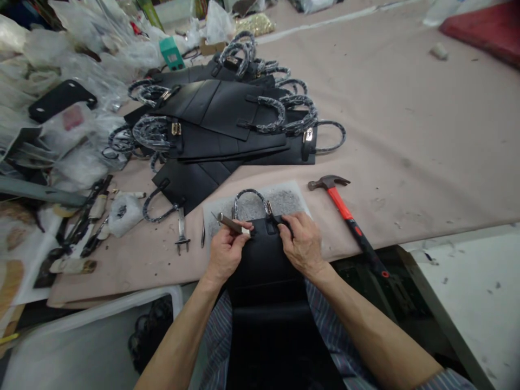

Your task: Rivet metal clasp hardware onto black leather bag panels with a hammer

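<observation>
A black leather bag panel [266, 265] with a wrapped handle [251, 196] lies over the table's front edge and my lap. Its top rests on a grey speckled pad [284, 201]. My left hand [226, 248] is closed round a small metal awl-like tool [228, 223], tip pointing up-left, at the panel's top left. At the handle's right attachment, my right hand [300, 242] presses and pinches the panel's upper edge.
A red-handled hammer [345, 214] lies right of the pad. A pile of finished black panels [227, 122] with handles lies behind. Punches, pliers [181, 230] and tools [87, 222] sit at left, with plastic bags [73, 70] beyond. A white bin [101, 336] stands below.
</observation>
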Tool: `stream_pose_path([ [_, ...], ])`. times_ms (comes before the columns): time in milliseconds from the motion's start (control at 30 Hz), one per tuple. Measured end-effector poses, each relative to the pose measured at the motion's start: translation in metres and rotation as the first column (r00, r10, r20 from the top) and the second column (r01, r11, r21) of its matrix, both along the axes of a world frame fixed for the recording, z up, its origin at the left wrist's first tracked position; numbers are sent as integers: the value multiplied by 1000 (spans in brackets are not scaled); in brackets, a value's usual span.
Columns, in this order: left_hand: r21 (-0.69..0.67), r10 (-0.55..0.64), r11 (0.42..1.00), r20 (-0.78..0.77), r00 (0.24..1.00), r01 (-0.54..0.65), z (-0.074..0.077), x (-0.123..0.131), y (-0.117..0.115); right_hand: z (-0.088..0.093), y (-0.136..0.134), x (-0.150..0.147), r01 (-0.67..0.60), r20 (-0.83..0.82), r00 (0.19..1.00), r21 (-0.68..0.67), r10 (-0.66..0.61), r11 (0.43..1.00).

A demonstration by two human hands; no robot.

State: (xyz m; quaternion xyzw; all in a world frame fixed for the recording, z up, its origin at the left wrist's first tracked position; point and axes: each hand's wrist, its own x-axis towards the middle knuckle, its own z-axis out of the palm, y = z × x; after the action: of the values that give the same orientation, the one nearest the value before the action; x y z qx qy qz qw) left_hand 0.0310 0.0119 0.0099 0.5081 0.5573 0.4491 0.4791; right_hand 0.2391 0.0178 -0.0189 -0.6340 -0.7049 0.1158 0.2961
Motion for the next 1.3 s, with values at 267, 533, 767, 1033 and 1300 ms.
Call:
stream_pose_path([
  [267,72,109,990,121,987,-118,-1,7,6,-3,2,0,-6,-17,1000,139,8,990],
  [533,84,121,987,162,979,-136,-8,12,3,-1,4,1,-13,5,1000,145,13,989],
  [767,93,118,986,199,973,-139,-12,12,3,-3,4,1,-5,16,1000,130,3,992],
  [1033,94,101,989,165,981,-118,-12,13,6,-2,5,1,0,32,999,108,-3,994],
  [1300,74,128,988,122,984,-138,-6,17,9,-2,5,0,1,35,999,110,-5,994],
])
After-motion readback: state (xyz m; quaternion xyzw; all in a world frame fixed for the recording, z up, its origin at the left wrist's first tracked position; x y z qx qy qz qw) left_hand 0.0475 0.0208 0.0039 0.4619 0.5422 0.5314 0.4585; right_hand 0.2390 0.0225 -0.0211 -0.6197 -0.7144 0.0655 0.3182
